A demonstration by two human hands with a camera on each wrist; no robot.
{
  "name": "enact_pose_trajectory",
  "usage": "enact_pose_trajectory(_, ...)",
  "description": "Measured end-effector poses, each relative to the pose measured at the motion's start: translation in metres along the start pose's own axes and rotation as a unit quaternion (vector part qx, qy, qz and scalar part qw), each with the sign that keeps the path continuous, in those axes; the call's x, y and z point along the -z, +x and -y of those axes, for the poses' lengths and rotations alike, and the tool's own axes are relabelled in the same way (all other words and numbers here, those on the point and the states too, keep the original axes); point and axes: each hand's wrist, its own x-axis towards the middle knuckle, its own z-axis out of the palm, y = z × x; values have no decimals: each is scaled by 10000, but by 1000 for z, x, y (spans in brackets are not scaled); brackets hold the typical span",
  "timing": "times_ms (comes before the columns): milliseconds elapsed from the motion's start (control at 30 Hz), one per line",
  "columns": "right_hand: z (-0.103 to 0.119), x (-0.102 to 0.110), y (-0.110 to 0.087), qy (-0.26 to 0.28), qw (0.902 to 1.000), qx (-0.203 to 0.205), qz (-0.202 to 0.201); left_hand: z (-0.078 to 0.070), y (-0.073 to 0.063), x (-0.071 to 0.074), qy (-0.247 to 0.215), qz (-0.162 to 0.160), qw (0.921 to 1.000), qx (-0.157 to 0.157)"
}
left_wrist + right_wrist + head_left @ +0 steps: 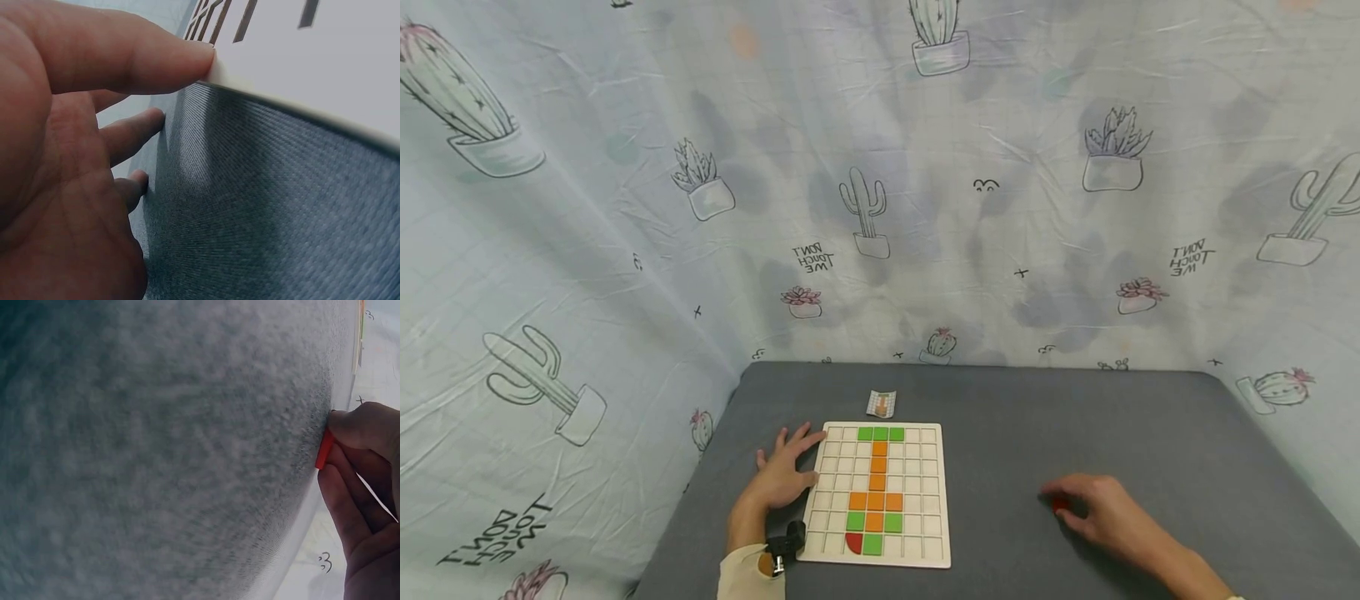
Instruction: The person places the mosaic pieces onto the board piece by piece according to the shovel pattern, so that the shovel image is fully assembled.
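Observation:
A cream grid board [922, 506] lies on the grey table. Green tiles [881, 434], orange tiles [876, 502] and one red quarter-round tile [854, 542] fill some of its squares. My left hand [781, 477] rests at the board's left side with fingers spread; in the left wrist view its thumb [156, 59] touches the board's rim. Well to the right of the board, my right hand [1101, 510] pinches a small red piece [325, 449] between thumb and fingers, low at the table surface. The fingers hide most of this piece, so its full shape cannot be made out.
A small printed card [882, 404] showing a coloured grid pattern lies just beyond the board. The grey table [1000, 417] meets a cactus-print curtain [985, 250] at its back, and the curtain also hangs along the left side.

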Motion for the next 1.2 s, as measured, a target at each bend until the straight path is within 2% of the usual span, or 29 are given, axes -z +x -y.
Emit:
enact_pose_trajectory(167,1,-1,1,-30,9999,33,-153,-1,-1,0,-9,2,10000,1)
enact_pose_trajectory(400,12,-4,14,93,9948,578,-830,-1,-1,2,28,22,10000,-6)
enact_pose_trajectory(500,22,-5,25,361,9925,698,-938,-1,0,2,24,27,10000,4)
enact_pose_trajectory(733,49,-13,49,682,9913,701,-879,0,-1,1,9,33,10000,-14)
enact_pose_trajectory(1000,79,-31,67,1108,9903,267,-799,0,-1,0,7,23,10000,-23)
enact_pose_trajectory(1200,96,-43,80,1422,9873,216,-671,1,-1,0,25,15,10000,-23)
